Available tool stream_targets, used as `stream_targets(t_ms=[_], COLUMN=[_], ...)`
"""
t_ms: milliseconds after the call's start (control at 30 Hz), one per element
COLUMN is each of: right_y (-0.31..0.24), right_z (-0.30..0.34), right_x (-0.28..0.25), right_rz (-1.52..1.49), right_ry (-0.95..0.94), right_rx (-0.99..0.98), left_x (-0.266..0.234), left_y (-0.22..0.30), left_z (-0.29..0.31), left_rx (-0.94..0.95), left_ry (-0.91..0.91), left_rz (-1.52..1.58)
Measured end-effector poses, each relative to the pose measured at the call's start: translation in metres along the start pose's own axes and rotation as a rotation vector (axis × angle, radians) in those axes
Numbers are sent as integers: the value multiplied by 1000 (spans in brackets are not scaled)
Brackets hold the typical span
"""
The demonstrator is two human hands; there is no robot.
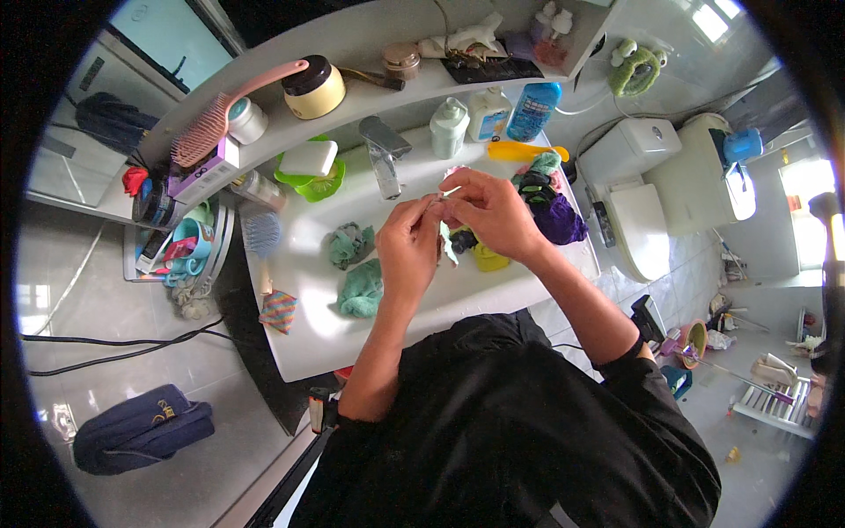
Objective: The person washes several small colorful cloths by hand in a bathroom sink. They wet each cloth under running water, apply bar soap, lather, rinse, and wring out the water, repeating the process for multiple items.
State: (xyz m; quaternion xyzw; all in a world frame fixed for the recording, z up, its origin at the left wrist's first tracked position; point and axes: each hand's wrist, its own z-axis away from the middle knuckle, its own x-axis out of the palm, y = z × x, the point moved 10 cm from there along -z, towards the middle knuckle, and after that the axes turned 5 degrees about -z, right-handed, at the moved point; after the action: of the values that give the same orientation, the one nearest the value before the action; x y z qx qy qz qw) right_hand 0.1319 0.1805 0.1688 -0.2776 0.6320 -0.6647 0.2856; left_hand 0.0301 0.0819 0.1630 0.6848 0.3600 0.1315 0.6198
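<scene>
Above the white sink basin [308, 304], my left hand [409, 238] and my right hand [489, 209] come together, fingers pinched. Between them is a small, thin cloth [448, 248], pale green and whitish with a pinkish part; my fingers cover much of it. Below and to the left, a green cloth [361, 289] lies crumpled in the basin, with a grey-green cloth [350, 246] just beyond. A yellow cloth [491, 258] rests under my right hand, partly hidden. On the right side of the sink sits a bunched purple cloth [558, 220] among other coloured cloths.
The faucet [382, 158] rises behind my hands. Along the back stand a pump bottle [450, 130], a blue bottle [534, 113] and a green soap dish [312, 183]. A brush [262, 236] and striped cloth [278, 311] lie at left. The toilet [641, 220] stands right.
</scene>
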Motion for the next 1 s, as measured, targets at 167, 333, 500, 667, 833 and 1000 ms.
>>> stream_targets(t_ms=[167,333,500,667,833,1000], right_y=[-3,-4,-7,-22,-47,-37], right_z=[9,15,18,20,17,13], right_x=[1,-2,-2,4,-18,-25], right_rz=[34,49,42,127,333,458], right_ry=[27,50,-9,-89,-7,-183], right_rx=[-28,-42,-74,-148,-285,-244], left_x=[1,10,18,16,3,-16], left_y=[14,11,22,20,6,31], left_z=[6,10,19,14,-6,-18], left_rx=[119,70,205,231,46,74], left_ry=[-3,-80,-160,-148,-166,-237], left_rz=[-33,-46,-218,-280,-151,71])
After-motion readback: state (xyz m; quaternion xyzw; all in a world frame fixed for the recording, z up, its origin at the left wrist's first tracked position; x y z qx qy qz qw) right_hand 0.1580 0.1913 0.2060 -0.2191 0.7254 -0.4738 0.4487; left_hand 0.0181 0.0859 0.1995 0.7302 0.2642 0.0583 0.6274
